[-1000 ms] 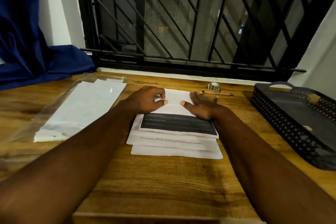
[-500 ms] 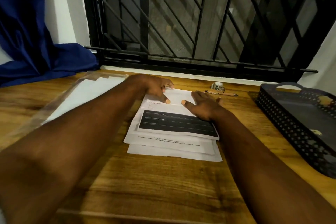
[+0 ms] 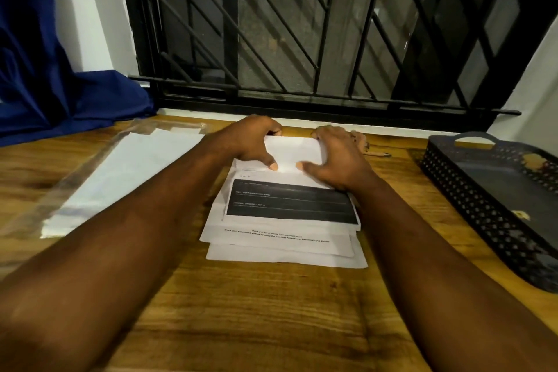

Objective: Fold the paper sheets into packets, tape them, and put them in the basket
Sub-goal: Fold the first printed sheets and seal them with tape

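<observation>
Lately changed: the hold is being shifted. A second ago the palms were lying flat on the paper; now its far edge is being taken at both ends.
Left hand (image 3: pixel 253 142): its fingers are being curled over the far edge of the top sheet (image 3: pixel 290 202) and its thumb pressed onto the white flap, so the sheet is being gripped.
Right hand (image 3: pixel 338 154): the same pinch is being made at the right end of that edge.
Top sheet: it is being kept on the stack (image 3: pixel 283 254) at mid-bench (image 3: pixel 271 311), far part folded toward the person.
Basket (image 3: pixel 471 187): it is being left at the right, well apart from the paper.
Meaning: a further fold is probably being started, while taping and basketing are being left undone.
</observation>
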`<action>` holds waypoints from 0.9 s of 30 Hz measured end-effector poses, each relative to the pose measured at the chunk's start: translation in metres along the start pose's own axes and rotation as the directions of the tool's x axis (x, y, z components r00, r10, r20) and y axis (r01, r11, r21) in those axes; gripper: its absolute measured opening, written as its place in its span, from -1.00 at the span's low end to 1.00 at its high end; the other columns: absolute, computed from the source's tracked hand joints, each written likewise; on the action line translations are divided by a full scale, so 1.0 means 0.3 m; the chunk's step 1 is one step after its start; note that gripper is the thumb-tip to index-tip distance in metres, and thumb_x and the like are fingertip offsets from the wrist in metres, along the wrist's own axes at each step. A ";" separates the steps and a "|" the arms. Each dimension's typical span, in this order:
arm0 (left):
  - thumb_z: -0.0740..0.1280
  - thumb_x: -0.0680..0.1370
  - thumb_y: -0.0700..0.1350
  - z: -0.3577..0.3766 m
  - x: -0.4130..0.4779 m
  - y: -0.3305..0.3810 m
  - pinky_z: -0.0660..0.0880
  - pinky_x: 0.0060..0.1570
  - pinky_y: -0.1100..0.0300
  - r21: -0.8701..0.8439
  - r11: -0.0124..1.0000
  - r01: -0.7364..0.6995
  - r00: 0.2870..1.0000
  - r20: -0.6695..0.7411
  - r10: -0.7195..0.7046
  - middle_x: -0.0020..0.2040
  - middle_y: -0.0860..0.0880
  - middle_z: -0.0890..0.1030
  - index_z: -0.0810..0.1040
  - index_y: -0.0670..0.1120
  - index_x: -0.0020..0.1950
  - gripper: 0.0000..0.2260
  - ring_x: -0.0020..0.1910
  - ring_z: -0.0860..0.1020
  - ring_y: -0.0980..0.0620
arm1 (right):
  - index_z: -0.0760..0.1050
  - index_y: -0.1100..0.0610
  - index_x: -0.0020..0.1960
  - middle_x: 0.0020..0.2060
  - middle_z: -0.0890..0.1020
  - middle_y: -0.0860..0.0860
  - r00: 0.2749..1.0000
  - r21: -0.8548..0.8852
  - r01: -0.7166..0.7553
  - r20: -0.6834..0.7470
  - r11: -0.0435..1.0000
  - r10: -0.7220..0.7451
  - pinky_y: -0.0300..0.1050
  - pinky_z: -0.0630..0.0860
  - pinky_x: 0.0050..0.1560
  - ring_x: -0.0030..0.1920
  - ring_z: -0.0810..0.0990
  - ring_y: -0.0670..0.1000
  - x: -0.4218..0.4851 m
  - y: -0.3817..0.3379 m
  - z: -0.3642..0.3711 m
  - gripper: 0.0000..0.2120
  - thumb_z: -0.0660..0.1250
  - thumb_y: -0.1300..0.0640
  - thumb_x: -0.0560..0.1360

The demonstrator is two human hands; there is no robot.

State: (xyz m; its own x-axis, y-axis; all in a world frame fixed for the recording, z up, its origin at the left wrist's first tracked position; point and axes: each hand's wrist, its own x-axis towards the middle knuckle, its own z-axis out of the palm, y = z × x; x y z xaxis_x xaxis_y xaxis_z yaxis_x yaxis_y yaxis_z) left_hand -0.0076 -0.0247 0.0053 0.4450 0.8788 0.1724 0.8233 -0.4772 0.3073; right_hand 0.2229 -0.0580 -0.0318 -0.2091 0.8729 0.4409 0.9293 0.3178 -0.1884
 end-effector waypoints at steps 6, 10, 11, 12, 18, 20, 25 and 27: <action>0.52 0.49 -0.18 0.022 -0.083 -0.005 0.57 -0.08 0.04 0.034 0.998 -0.044 0.987 -0.153 0.048 -0.10 0.08 0.57 0.59 0.04 -0.08 -0.84 -0.06 0.54 0.03 | 0.46 -0.10 -0.09 -0.20 0.65 -0.13 0.991 -0.043 0.072 -0.114 0.996 -0.077 0.05 0.11 0.31 -0.02 0.58 0.00 -0.012 -0.015 -0.038 -0.84 0.40 0.10 0.58; 0.44 0.55 -0.25 0.064 -0.111 -0.021 0.56 -0.03 0.10 0.044 0.998 -0.055 0.986 -0.153 0.061 0.02 0.06 0.60 0.62 0.08 0.00 -0.79 0.02 0.54 0.03 | 0.59 -0.09 0.15 -0.02 0.72 -0.11 0.996 -0.051 0.066 0.063 0.996 -0.063 0.16 0.20 0.45 0.08 0.59 0.01 -0.024 -0.014 -0.012 -0.77 0.36 0.18 0.56; 0.44 0.54 -0.26 0.067 -0.113 -0.024 0.55 -0.02 0.11 0.042 0.998 -0.049 0.986 -0.157 0.055 0.05 0.05 0.59 0.63 0.07 0.02 -0.78 0.04 0.54 0.03 | 0.61 -0.08 0.20 0.05 0.73 -0.08 0.990 -0.032 0.054 0.129 0.998 -0.049 0.26 0.23 0.49 0.13 0.61 0.03 -0.024 -0.017 -0.009 -0.70 0.36 0.19 0.53; 0.45 0.53 -0.28 0.069 -0.114 -0.027 0.54 -0.03 0.12 0.044 0.998 -0.046 0.986 -0.157 0.053 0.05 0.05 0.59 0.64 0.07 0.02 -0.76 0.04 0.54 0.02 | 0.62 -0.06 0.24 0.12 0.73 -0.05 0.984 -0.027 0.043 0.171 0.999 -0.038 0.32 0.25 0.50 0.19 0.61 0.05 -0.022 -0.022 -0.010 -0.66 0.36 0.19 0.51; 0.39 0.40 -0.40 0.069 -0.122 -0.047 0.60 -0.08 -0.07 0.044 0.997 -0.064 0.988 -0.140 0.069 -0.12 0.06 0.61 0.56 0.07 -0.20 -0.67 -0.10 0.57 0.02 | 0.19 0.05 0.69 0.66 0.26 0.06 0.932 -0.071 0.022 0.362 0.997 0.005 0.28 -0.06 0.63 0.65 0.18 0.09 -0.043 -0.156 -0.006 -0.42 0.16 -0.04 0.70; 0.38 0.38 -0.41 0.073 -0.125 -0.057 0.60 -0.05 -0.09 0.023 0.997 -0.072 0.987 -0.140 0.075 -0.12 0.06 0.62 0.55 0.06 -0.21 -0.67 -0.09 0.57 0.02 | 0.02 0.01 0.73 0.72 0.06 -0.01 0.886 -0.017 0.029 0.463 0.999 -0.018 0.26 -0.23 0.63 0.70 0.00 0.00 -0.049 -0.215 0.021 -0.42 0.03 -0.05 0.75; 0.39 0.39 -0.37 0.096 -0.131 -0.077 0.61 0.08 -0.09 -0.032 0.998 -0.056 0.988 -0.146 0.051 -0.03 0.04 0.67 0.64 0.03 -0.15 -0.72 0.03 0.61 0.00 | -0.14 -0.07 0.74 0.72 -0.14 -0.10 0.824 -0.018 -0.043 0.565 0.999 0.046 0.27 -0.34 0.62 0.69 -0.19 -0.09 -0.029 -0.200 0.047 -0.45 -0.15 -0.08 0.77; 0.40 0.43 -0.33 0.099 -0.132 -0.083 0.61 0.14 -0.10 -0.064 0.997 -0.038 0.989 -0.143 0.028 0.05 0.01 0.70 0.66 0.01 -0.14 -0.77 0.10 0.63 -0.01 | -0.16 -0.07 0.74 0.71 -0.17 -0.11 0.825 -0.035 -0.103 0.555 0.994 0.105 0.28 -0.35 0.62 0.69 -0.22 -0.09 -0.030 -0.145 0.034 -0.44 -0.16 -0.12 0.76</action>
State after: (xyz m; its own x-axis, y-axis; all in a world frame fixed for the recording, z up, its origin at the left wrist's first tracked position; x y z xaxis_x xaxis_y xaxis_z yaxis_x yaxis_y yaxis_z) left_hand -0.0353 -0.0473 -0.0369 0.4133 0.8551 0.3132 0.7815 -0.5096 0.3600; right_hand 0.1813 -0.0760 -0.0364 -0.2442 0.9591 -0.1429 0.9558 0.2133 -0.2022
